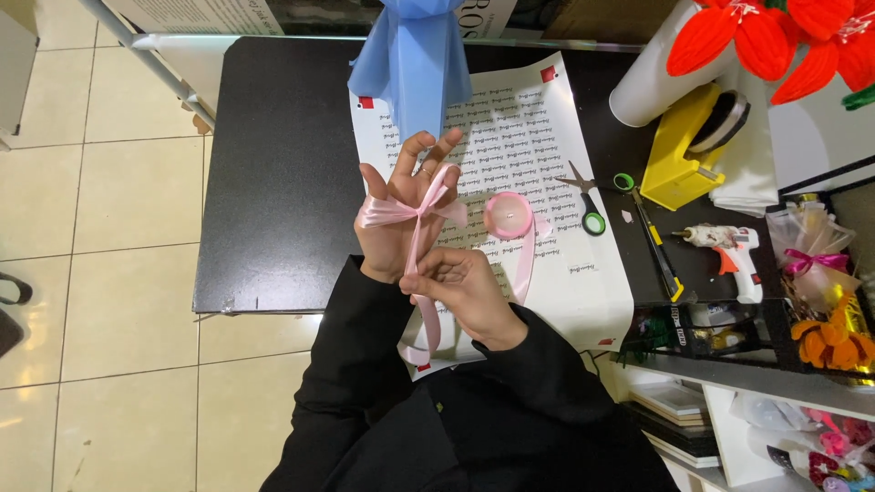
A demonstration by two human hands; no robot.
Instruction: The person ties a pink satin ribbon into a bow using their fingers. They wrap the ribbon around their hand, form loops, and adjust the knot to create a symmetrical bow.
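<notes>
My left hand (pixel 401 214) is raised palm up with its fingers spread, and a pink satin ribbon (pixel 412 211) is wound around the fingers and crossed over the palm. My right hand (pixel 463 287) sits just below it and pinches the ribbon's hanging strand. The loose tail (pixel 425 342) drops toward my lap. A pink ribbon spool (pixel 508 215) lies to the right on the printed white wrapping sheet (pixel 556 273), still joined to the ribbon.
A black table (pixel 273 182) holds the sheet. A blue paper-wrapped bundle (pixel 410 64) stands at the far edge. To the right lie green-handled scissors (pixel 588 196), a yellow tape dispenser (pixel 679 150), a utility knife (pixel 656 241), a glue gun (pixel 729 251) and red paper flowers (pixel 784 36).
</notes>
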